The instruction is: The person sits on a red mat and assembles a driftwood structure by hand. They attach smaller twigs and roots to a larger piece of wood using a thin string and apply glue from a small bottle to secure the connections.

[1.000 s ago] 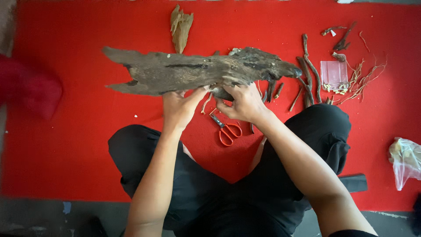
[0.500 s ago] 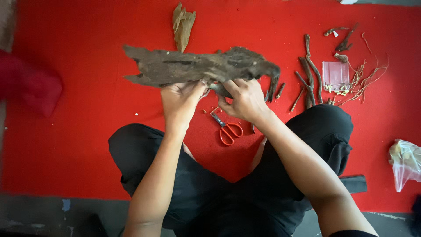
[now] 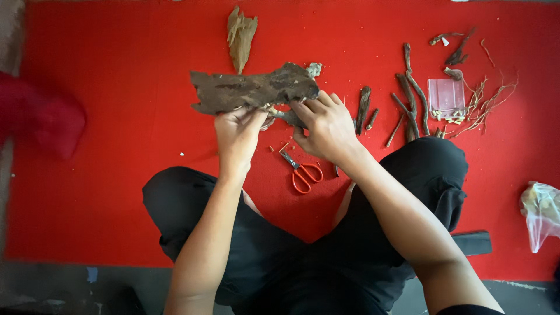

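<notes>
Two hands meet on one piece: your left hand [image 3: 239, 135] and your right hand [image 3: 326, 127] both hold the large slab of dark bark [image 3: 252, 89], lifted above the red mat [image 3: 116, 192] just in front of your crossed legs. Your left grip is closed on the slab's lower edge near its middle, fingers curled up behind it and the thumb side toward you. Your right grip is pinched on the slab's right end, fingertips pressed on the dark wood where a pale, lichen-like knob [image 3: 314, 69] sticks out above them. The slab lies roughly level, its long side running left to right, with the ragged left tip pointing away from both hands.

Below your right hand, a pair of orange-handled scissors [image 3: 301, 171] lies on the mat, blades pointing up and left, close to your knee but apart from both hands. Beyond the slab, a lighter tan bark piece [image 3: 240, 36] rests on the mat, well apart. To your right lie several dark twigs [image 3: 410, 93], a small clear plastic box [image 3: 445, 94] among thin pale roots [image 3: 489, 99], and a few short sticks [image 3: 364, 106] near your right hand. At the far right edge sits a clear plastic bag [image 3: 541, 211]; at the left edge lies a red cloth [image 3: 41, 114], blurred.
</notes>
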